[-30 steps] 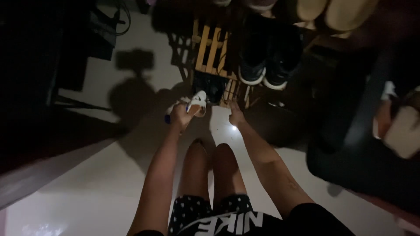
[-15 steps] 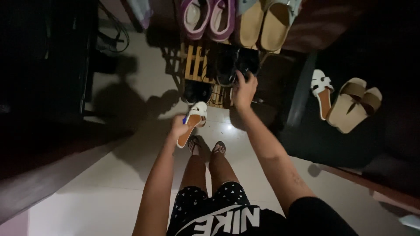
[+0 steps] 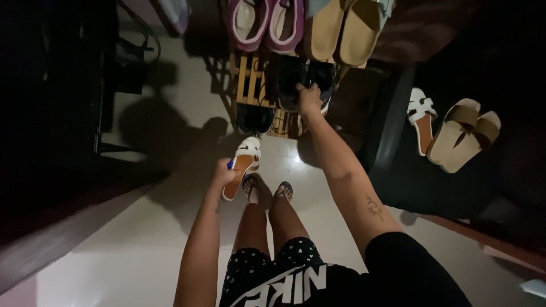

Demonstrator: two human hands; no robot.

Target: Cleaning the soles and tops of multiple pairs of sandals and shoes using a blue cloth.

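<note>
My left hand (image 3: 223,173) grips a white slide sandal (image 3: 242,165) with a tan footbed, held over the pale floor just in front of my feet. My right hand (image 3: 309,96) reaches forward onto a pair of dark shoes (image 3: 301,79) on the middle shelf of a wooden slatted shoe rack (image 3: 250,79); its fingers close over the shoes' edge. On the rack's top shelf sit purple slippers (image 3: 261,23) and tan cork sandals (image 3: 341,31). Another dark pair (image 3: 254,118) sits on the lowest shelf.
To the right, on a dark surface, lie a matching white sandal (image 3: 420,116) and a pair of beige slides (image 3: 463,133). A dark post (image 3: 389,122) stands between them and the rack. Dark furniture and cables (image 3: 122,57) fill the left side. The room is dim.
My right hand moved from near the floor up to the dark shoes on the rack. My left hand lowered the white sandal slightly toward me. The camera tilted, showing the top shelf.
</note>
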